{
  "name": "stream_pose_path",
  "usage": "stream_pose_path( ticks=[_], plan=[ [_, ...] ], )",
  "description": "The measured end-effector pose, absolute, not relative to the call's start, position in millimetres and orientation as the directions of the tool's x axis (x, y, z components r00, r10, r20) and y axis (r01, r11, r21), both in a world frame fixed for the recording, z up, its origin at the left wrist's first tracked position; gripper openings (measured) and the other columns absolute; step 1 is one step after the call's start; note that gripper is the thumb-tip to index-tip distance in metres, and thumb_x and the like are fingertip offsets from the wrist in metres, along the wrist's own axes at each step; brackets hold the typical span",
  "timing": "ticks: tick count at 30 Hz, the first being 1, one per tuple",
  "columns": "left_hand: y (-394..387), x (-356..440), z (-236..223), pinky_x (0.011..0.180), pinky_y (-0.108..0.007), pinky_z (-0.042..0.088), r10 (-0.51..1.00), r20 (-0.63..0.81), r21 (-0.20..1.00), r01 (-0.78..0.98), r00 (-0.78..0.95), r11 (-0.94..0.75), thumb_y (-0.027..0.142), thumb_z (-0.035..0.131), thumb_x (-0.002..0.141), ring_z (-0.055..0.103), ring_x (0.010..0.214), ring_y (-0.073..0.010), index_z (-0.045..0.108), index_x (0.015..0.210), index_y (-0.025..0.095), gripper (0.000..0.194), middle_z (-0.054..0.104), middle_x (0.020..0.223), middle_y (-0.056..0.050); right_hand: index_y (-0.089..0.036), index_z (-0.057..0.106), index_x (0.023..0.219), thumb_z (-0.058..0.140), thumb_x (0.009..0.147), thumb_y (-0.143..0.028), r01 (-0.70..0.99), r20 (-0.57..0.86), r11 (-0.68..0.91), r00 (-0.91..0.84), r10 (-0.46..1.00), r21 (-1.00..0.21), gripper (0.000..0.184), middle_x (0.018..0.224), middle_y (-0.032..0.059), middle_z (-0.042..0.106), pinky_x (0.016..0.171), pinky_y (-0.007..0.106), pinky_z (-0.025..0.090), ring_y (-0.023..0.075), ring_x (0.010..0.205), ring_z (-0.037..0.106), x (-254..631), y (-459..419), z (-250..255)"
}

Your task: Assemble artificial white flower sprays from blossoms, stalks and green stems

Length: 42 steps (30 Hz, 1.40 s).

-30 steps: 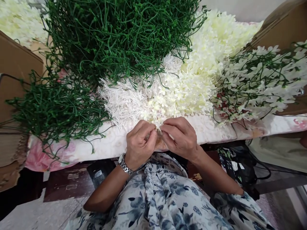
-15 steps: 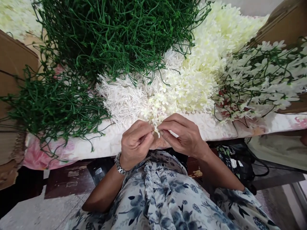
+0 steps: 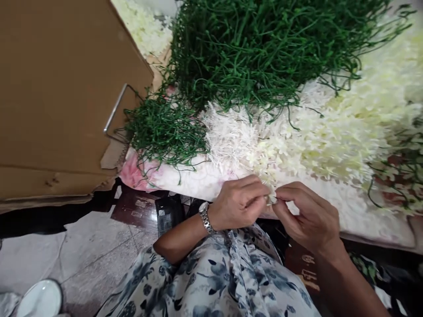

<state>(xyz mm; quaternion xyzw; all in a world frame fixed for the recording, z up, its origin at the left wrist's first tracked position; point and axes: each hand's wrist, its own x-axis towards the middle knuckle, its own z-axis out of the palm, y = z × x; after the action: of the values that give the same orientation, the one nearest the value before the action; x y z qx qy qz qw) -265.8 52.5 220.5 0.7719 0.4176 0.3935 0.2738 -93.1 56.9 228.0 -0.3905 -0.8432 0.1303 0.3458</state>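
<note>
At the bed's [image 3: 198, 182] near edge, left hand [image 3: 239, 203] and right hand [image 3: 306, 215] pinch one small flower [image 3: 272, 198] between fingertips; big piles of stems [image 3: 264, 57] and flowers [image 3: 346, 132] remain unjoined.

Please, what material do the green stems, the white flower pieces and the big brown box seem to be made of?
Green stems: probably plastic, with a smooth, even colour and wiry curls. White flower pieces: likely plastic or fabric, matt and uniform in shape. Brown box: corrugated cardboard, matt, with a torn, frayed lower edge.
</note>
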Motion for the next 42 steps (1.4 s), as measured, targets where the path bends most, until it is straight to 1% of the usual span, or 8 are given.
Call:
stream_pose_path(
  ticks=[4, 9, 13, 16, 23, 31, 38, 42],
  plan=[
    [44.6, -281.5, 232.8, 0.067, -0.024, 0.05, 0.829, 0.427, 0.63, 0.539, 0.361, -0.559, 0.01, 0.047, 0.081, 0.06, 0.075, -0.0122, 0.062, 0.095, 0.013, 0.02, 0.064, 0.081, -0.004, -0.023, 0.057, 0.084, 0.058, 0.075, -0.008, 0.539, 0.498, 0.605, -0.35, 0.793, -0.586, 0.018, 0.071, -0.0007, 0.061, 0.048, 0.023, 0.043, 0.0107, 0.055, 0.056, -95.3, 53.3, 227.0],
    [30.4, -332.9, 234.1, 0.065, -0.027, 0.048, 0.834, 0.548, 0.493, 0.781, 0.065, -0.384, 0.008, 0.051, 0.078, 0.058, 0.073, -0.014, 0.062, 0.094, 0.014, 0.02, 0.064, 0.082, -0.006, -0.023, 0.059, 0.08, 0.061, 0.071, -0.006, 0.461, 0.489, 0.552, -0.259, 0.833, -0.695, 0.019, 0.066, 0.0001, 0.056, 0.047, 0.028, 0.04, 0.0148, 0.057, 0.055, -92.2, 51.8, 222.9],
    [32.5, -369.9, 220.3, 0.071, -0.035, 0.045, 0.865, 0.502, 0.178, 0.974, 0.032, -0.14, 0.011, 0.052, 0.078, 0.056, 0.08, -0.0211, 0.063, 0.091, 0.014, 0.017, 0.064, 0.086, -0.009, -0.023, 0.06, 0.082, 0.062, 0.07, -0.004, 0.48, 0.505, 0.565, -0.261, 0.823, -0.672, 0.022, 0.065, 0.0003, 0.057, 0.048, 0.029, 0.04, 0.015, 0.055, 0.054, -90.5, 53.4, 219.8],
    [38.8, -379.2, 209.5, 0.07, -0.035, 0.042, 0.885, 0.46, 0.072, 0.99, 0.072, -0.118, 0.013, 0.052, 0.079, 0.056, 0.081, -0.0217, 0.064, 0.085, 0.016, 0.014, 0.064, 0.086, -0.009, -0.023, 0.06, 0.083, 0.063, 0.069, -0.005, 0.498, 0.555, 0.623, -0.3, 0.776, -0.603, 0.024, 0.064, -0.0007, 0.058, 0.046, 0.028, 0.04, 0.0147, 0.054, 0.054, -93.5, 55.6, 220.5],
    [34.2, -380.9, 204.2, 0.065, -0.027, 0.045, 0.773, 0.632, 0.233, 0.94, 0.048, -0.249, 0.005, 0.053, 0.074, 0.057, 0.072, -0.0136, 0.065, 0.087, 0.02, 0.023, 0.063, 0.092, -0.006, -0.025, 0.054, 0.066, 0.061, 0.07, -0.001, 0.526, 0.547, 0.644, -0.353, 0.759, -0.555, 0.025, 0.069, 0.0011, 0.059, 0.047, 0.029, 0.041, 0.0156, 0.061, 0.057, -96.7, 57.8, 225.1],
    [19.7, -370.8, 190.3, 0.067, -0.031, 0.047, 0.761, 0.59, 0.227, 0.849, 0.271, -0.478, 0.002, 0.055, 0.071, 0.058, 0.078, -0.0176, 0.061, 0.093, 0.017, 0.027, 0.064, 0.092, -0.011, -0.025, 0.058, 0.082, 0.061, 0.071, -0.004, 0.542, 0.552, 0.622, -0.312, 0.773, -0.565, 0.024, 0.07, -0.0006, 0.058, 0.047, 0.028, 0.041, 0.0141, 0.059, 0.056, -92.7, 58.8, 223.9],
    [14.0, -356.7, 198.1, 0.069, -0.033, 0.045, 0.827, 0.548, 0.34, 0.87, 0.125, -0.357, 0.004, 0.051, 0.072, 0.057, 0.077, -0.0181, 0.061, 0.093, 0.016, 0.027, 0.062, 0.087, -0.009, -0.025, 0.058, 0.087, 0.06, 0.071, -0.002, 0.548, 0.531, 0.608, -0.317, 0.786, -0.574, 0.028, 0.072, 0.0004, 0.059, 0.05, 0.029, 0.042, 0.0148, 0.06, 0.056, -87.0, 55.4, 221.6],
    [32.5, -332.3, 206.9, 0.072, -0.034, 0.042, 0.897, 0.44, 0.253, 0.955, 0.032, -0.158, 0.018, 0.055, 0.078, 0.055, 0.079, -0.0213, 0.06, 0.08, 0.015, 0.006, 0.06, 0.079, -0.008, -0.023, 0.059, 0.086, 0.061, 0.071, -0.003, 0.538, 0.557, 0.631, -0.321, 0.766, -0.559, 0.025, 0.071, -0.0001, 0.059, 0.047, 0.026, 0.041, 0.0131, 0.059, 0.056, -87.2, 56.4, 222.0]
  ],
)
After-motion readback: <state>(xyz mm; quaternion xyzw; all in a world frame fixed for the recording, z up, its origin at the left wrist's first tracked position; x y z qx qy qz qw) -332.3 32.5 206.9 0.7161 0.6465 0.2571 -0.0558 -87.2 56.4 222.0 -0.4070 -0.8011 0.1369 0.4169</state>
